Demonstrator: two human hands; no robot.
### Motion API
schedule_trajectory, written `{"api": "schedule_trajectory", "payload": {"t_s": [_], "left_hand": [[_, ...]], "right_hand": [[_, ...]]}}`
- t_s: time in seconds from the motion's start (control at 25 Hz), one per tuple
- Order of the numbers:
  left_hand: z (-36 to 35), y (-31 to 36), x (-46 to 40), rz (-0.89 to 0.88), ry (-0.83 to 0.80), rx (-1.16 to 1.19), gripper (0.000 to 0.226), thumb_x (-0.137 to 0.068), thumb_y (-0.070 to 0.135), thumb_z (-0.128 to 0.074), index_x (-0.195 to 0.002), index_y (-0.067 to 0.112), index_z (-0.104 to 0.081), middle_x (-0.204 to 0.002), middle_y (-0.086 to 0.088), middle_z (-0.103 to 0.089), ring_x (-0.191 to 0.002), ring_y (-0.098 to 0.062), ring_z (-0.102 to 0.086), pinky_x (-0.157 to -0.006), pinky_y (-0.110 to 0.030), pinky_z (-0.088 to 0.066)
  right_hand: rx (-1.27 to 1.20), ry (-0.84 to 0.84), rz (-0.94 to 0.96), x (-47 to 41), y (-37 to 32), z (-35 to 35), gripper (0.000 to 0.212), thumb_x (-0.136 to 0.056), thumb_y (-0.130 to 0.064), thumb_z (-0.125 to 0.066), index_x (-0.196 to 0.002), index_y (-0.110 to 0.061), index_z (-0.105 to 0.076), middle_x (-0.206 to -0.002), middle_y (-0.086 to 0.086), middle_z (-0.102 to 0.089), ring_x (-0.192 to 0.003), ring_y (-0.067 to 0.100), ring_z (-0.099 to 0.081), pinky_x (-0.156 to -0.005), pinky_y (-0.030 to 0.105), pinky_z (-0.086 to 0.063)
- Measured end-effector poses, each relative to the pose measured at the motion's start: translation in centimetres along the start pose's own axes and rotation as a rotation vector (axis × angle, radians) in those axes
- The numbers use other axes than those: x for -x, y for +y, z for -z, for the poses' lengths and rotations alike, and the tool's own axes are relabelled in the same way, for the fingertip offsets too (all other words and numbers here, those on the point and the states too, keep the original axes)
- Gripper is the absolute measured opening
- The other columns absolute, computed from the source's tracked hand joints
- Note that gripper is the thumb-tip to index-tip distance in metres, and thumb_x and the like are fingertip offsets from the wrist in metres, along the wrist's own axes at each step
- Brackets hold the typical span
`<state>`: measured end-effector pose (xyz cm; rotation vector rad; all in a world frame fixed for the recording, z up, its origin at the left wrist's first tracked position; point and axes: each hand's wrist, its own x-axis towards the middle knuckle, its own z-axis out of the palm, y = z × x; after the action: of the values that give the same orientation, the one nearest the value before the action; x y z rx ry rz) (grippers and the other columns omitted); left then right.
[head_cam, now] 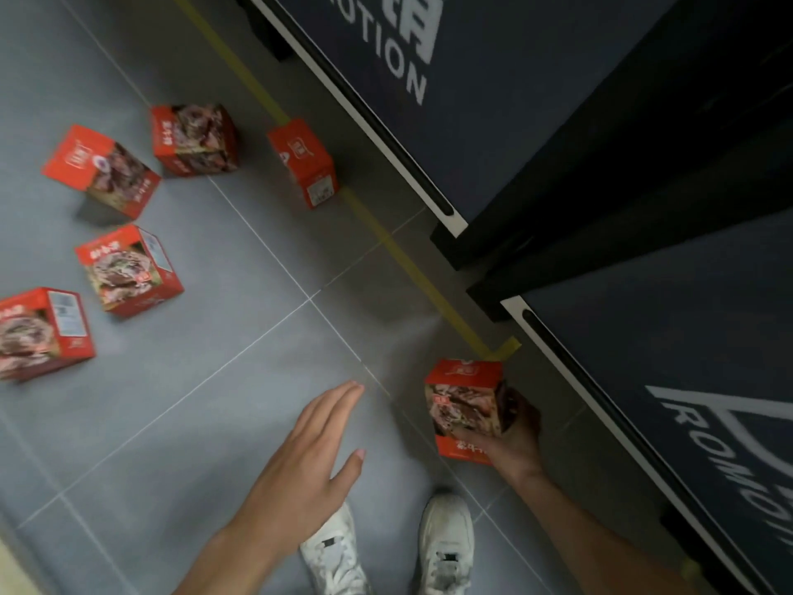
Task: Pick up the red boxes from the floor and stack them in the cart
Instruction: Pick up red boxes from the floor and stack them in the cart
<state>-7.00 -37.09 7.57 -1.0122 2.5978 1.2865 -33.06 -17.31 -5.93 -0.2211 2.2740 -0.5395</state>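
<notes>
My right hand (513, 440) grips a red box (465, 405) with a meat picture, held just above the grey floor near the dark panels. Stretched out flat over the floor, my left hand (313, 457) holds nothing and its fingers point up and right. Several more red boxes lie on the tiles to the left: one at the far left edge (43, 332), one above it (128, 270), another at the upper left (101, 171), and one further back (195, 139). A single red box (304, 163) stands on the yellow tape line. No cart is recognisable.
Dark panels with white lettering (536, 100) fill the right side, with a black gap between the upper and lower panel (686, 380). A yellow tape line (412, 264) runs diagonally on the floor. My white shoes (446, 547) stand at the bottom.
</notes>
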Motion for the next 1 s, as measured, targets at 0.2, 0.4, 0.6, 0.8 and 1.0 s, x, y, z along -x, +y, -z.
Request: {"api": "schedule_trajectory", "payload": {"t_s": [0.2, 0.4, 0.6, 0.8, 1.0], "left_hand": [[6.9, 0.5, 4.0, 0.097, 0.059, 0.047, 0.071, -0.089, 0.054, -0.044, -0.154, 0.033, -0.024, -0.156, 0.023, -0.021, -0.146, 0.006, -0.014, -0.116, -0.01, -0.009], [14.7, -0.4, 7.5, 0.201, 0.142, 0.072, 0.073, -0.087, 0.059, -0.045, -0.152, 0.031, -0.029, -0.153, 0.021, -0.026, -0.145, 0.005, -0.019, -0.118, -0.017, -0.015], [21.8, -1.2, 10.2, 0.296, 0.183, 0.095, 0.077, -0.086, 0.064, -0.043, -0.154, 0.031, -0.028, -0.155, 0.017, -0.027, -0.145, 0.003, -0.02, -0.117, -0.013, -0.012], [26.3, -2.0, 10.8, 0.381, 0.192, 0.103, 0.077, -0.085, 0.064, -0.045, -0.152, 0.028, -0.03, -0.152, 0.013, -0.033, -0.142, -0.004, -0.029, -0.113, -0.008, -0.013], [29.4, -3.5, 8.2, 0.465, 0.216, 0.188, 0.084, -0.079, 0.069, -0.041, -0.152, 0.031, -0.026, -0.149, 0.017, -0.028, -0.141, -0.001, -0.025, -0.111, -0.009, -0.013]], "right_hand": [[-0.077, -0.145, 0.088, 6.8, -13.1, 1.8, 0.107, -0.051, -0.011, -0.101, -0.137, -0.02, -0.038, -0.124, -0.003, -0.057, -0.109, 0.011, -0.06, -0.079, 0.009, -0.044], [-0.047, -0.276, 0.239, 12.1, -24.1, 2.8, 0.1, -0.056, -0.01, -0.099, -0.129, -0.03, -0.033, -0.12, -0.014, -0.058, -0.097, -0.017, -0.059, -0.075, 0.004, -0.046], [-0.025, -0.34, 0.407, 16.9, -33.2, 4.1, 0.113, -0.05, -0.025, -0.1, -0.138, -0.042, -0.032, -0.134, -0.012, -0.053, -0.119, -0.001, -0.056, -0.095, 0.02, -0.049], [-0.01, -0.373, 0.545, 18.3, -39.5, 4.2, 0.115, -0.042, -0.042, -0.101, -0.138, -0.045, -0.038, -0.135, -0.015, -0.053, -0.126, 0.005, -0.054, -0.104, 0.036, -0.051], [-0.033, -0.38, 0.492, 15.1, -44.4, 2.5, 0.122, -0.037, -0.053, -0.101, -0.139, -0.043, -0.036, -0.133, -0.01, -0.057, -0.124, 0.007, -0.057, -0.1, 0.035, -0.054]]}}
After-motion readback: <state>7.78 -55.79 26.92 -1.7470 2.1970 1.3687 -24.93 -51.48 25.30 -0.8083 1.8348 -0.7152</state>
